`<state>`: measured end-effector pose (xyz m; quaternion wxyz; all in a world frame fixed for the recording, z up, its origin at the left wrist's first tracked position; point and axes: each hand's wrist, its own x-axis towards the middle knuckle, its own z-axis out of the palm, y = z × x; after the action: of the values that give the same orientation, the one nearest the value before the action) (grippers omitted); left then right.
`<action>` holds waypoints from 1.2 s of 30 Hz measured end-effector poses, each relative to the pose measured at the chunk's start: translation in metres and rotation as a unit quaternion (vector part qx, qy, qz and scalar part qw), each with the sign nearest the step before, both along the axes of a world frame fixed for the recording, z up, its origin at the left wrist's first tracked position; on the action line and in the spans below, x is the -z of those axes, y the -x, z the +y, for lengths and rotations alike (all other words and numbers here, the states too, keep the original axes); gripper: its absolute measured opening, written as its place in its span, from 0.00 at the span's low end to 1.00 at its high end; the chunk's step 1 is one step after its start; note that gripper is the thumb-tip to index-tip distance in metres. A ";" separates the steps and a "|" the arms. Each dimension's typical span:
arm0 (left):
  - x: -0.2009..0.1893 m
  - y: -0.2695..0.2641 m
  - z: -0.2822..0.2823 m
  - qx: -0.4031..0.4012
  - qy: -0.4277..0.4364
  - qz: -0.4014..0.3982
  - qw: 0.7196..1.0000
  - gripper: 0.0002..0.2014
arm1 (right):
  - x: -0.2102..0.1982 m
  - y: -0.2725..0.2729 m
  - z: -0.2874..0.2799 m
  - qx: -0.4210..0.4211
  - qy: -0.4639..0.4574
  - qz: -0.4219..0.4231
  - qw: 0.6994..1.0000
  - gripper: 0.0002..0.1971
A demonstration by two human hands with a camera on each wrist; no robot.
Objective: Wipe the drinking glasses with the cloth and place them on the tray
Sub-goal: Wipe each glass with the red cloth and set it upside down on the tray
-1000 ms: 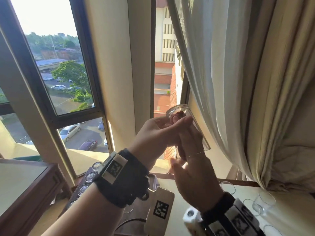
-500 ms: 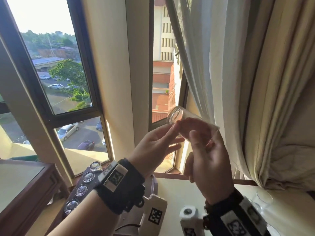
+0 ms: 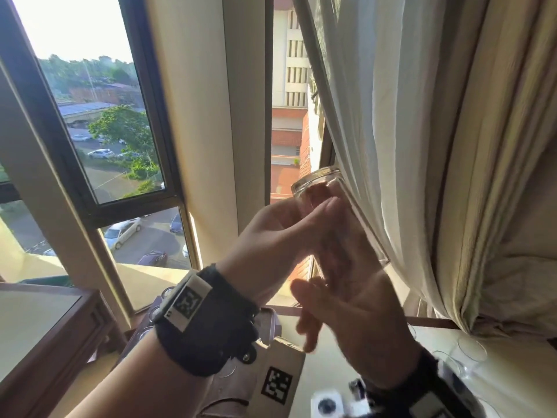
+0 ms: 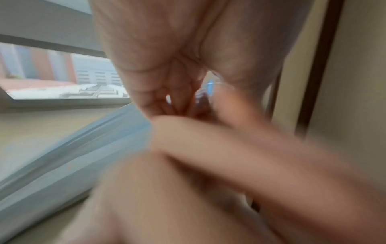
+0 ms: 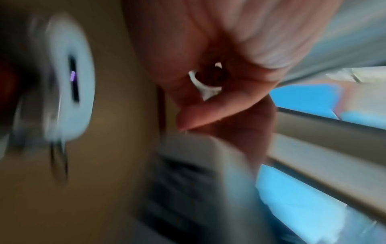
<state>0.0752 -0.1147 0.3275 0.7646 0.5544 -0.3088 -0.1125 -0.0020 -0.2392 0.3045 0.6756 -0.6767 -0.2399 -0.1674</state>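
Observation:
I hold a clear drinking glass (image 3: pixel 346 212) up against the window, tilted, with its thick base at the upper left and its open end at the lower right. My left hand (image 3: pixel 289 233) grips it near the base, thumb across the front. My right hand (image 3: pixel 355 309) is at the open end, back toward the camera, and its fingers show reddish through the glass wall. I see no cloth in either hand. The dark tray (image 3: pixel 132 351) lies low on the left, mostly hidden behind my left wrist. Both wrist views are blurred and show only fingers.
A cream curtain (image 3: pixel 407 131) hangs just right of the glass. Several empty glasses (image 3: pixel 471 349) stand on the pale table at the lower right. A wooden side table (image 3: pixel 60 327) is at the lower left. Window panes and a pillar fill the back.
The glass has tipped steeper between my hands. My right hand has slid from around its body down to the open end, and my left thumb has come across the front.

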 end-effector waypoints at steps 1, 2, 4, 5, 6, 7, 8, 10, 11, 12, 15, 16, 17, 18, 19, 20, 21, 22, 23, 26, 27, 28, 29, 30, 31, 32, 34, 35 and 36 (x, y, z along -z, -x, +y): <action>0.004 -0.002 0.001 0.025 0.034 0.020 0.999 0.18 | -0.008 0.006 -0.001 -0.114 -0.101 0.034 0.988 0.43; 0.007 -0.004 0.002 0.039 0.060 0.037 0.997 0.23 | -0.014 0.010 -0.002 -0.187 -0.149 0.049 0.970 0.43; 0.012 -0.008 0.003 0.025 0.070 0.050 0.996 0.31 | -0.016 0.009 -0.004 -0.182 -0.115 0.065 0.974 0.42; 0.013 -0.010 0.004 0.008 0.059 0.051 0.997 0.31 | -0.010 0.004 -0.004 -0.109 -0.056 0.058 0.991 0.41; 0.013 -0.011 0.005 -0.012 0.040 0.055 0.998 0.30 | -0.001 -0.002 -0.006 -0.006 0.033 0.023 0.999 0.41; 0.011 -0.011 0.007 -0.035 0.016 0.065 0.997 0.27 | 0.007 -0.008 -0.007 0.107 0.143 -0.045 0.983 0.39; 0.007 -0.013 0.010 -0.057 -0.020 0.077 0.995 0.26 | 0.016 -0.015 -0.009 0.208 0.257 -0.122 0.936 0.37; 0.006 -0.019 0.014 -0.082 -0.112 0.090 0.986 0.28 | 0.029 -0.025 -0.012 0.300 0.396 -0.172 0.851 0.36; 0.008 -0.021 0.015 -0.083 -0.146 0.089 0.982 0.30 | 0.033 -0.028 -0.010 0.306 0.412 -0.161 0.843 0.38; 0.010 -0.022 0.016 -0.074 -0.161 0.088 0.980 0.30 | 0.036 -0.029 -0.005 0.294 0.403 -0.140 0.855 0.40; 0.021 -0.023 0.020 -0.033 -0.128 0.085 0.988 0.26 | 0.035 -0.021 0.015 0.186 0.242 -0.052 0.951 0.49; 0.025 -0.021 0.023 -0.014 -0.097 0.096 0.991 0.25 | 0.032 -0.016 0.019 0.110 0.153 -0.006 0.982 0.49; 0.028 -0.019 0.027 0.003 -0.060 0.109 0.992 0.26 | 0.026 -0.010 0.023 0.030 0.058 0.031 0.997 0.46; 0.032 -0.018 0.032 0.010 -0.024 0.116 0.993 0.28 | 0.020 -0.007 0.025 -0.046 -0.035 0.063 0.996 0.40; 0.036 -0.018 0.038 0.000 0.001 0.112 0.994 0.31 | 0.016 -0.005 0.026 -0.110 -0.122 0.093 0.982 0.36; 0.040 -0.019 0.042 -0.021 0.017 0.097 0.995 0.34 | 0.015 -0.004 0.028 -0.148 -0.196 0.124 0.961 0.32; 0.045 -0.020 0.048 -0.044 0.028 0.080 0.995 0.36 | 0.016 -0.004 0.031 -0.160 -0.243 0.154 0.944 0.31; 0.049 -0.021 0.055 -0.066 0.037 0.069 0.995 0.36 | 0.019 -0.005 0.035 -0.151 -0.259 0.178 0.937 0.29; 0.052 -0.022 0.063 -0.083 0.047 0.067 0.993 0.36 | 0.021 -0.006 0.037 -0.126 -0.248 0.193 0.941 0.26; 0.059 -0.027 0.095 -0.136 0.061 0.077 0.986 0.37 | 0.030 -0.003 0.039 -0.047 -0.139 0.205 0.968 0.20; 0.061 -0.028 0.107 -0.158 0.058 0.078 0.983 0.37 | 0.032 0.000 0.039 -0.031 -0.089 0.194 0.976 0.20; 0.065 -0.027 0.119 -0.177 0.044 0.073 0.980 0.39 | 0.036 0.002 0.040 -0.013 -0.039 0.185 0.982 0.20; 0.069 -0.026 0.130 -0.192 0.021 0.067 0.979 0.42 | 0.040 0.005 0.041 0.010 0.002 0.181 0.983 0.21; 0.075 -0.023 0.141 -0.201 -0.009 0.058 0.978 0.45 | 0.046 0.006 0.043 0.034 0.030 0.183 0.982 0.22; 0.081 -0.018 0.151 -0.206 -0.042 0.048 0.976 0.46 | 0.055 0.008 0.045 0.057 0.046 0.186 0.980 0.22; 0.088 -0.012 0.159 -0.210 -0.079 0.035 0.974 0.47 | 0.066 0.008 0.046 0.076 0.060 0.186 0.978 0.21; 0.107 -0.001 0.172 -0.217 -0.147 0.024 0.965 0.47 | 0.091 0.009 0.046 0.104 0.095 0.177 0.974 0.18; 0.119 0.004 0.175 -0.222 -0.179 0.025 0.958 0.46 | 0.105 0.009 0.046 0.108 0.115 0.175 0.972 0.16; 0.134 0.008 0.177 -0.227 -0.214 0.026 0.950 0.43 | 0.117 0.010 0.046 0.106 0.134 0.178 0.969 0.15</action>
<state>0.0674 0.0628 0.1934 0.6410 0.7574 -0.1238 -0.0137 -0.0115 -0.1933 0.1874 0.5886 -0.8018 -0.0631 -0.0815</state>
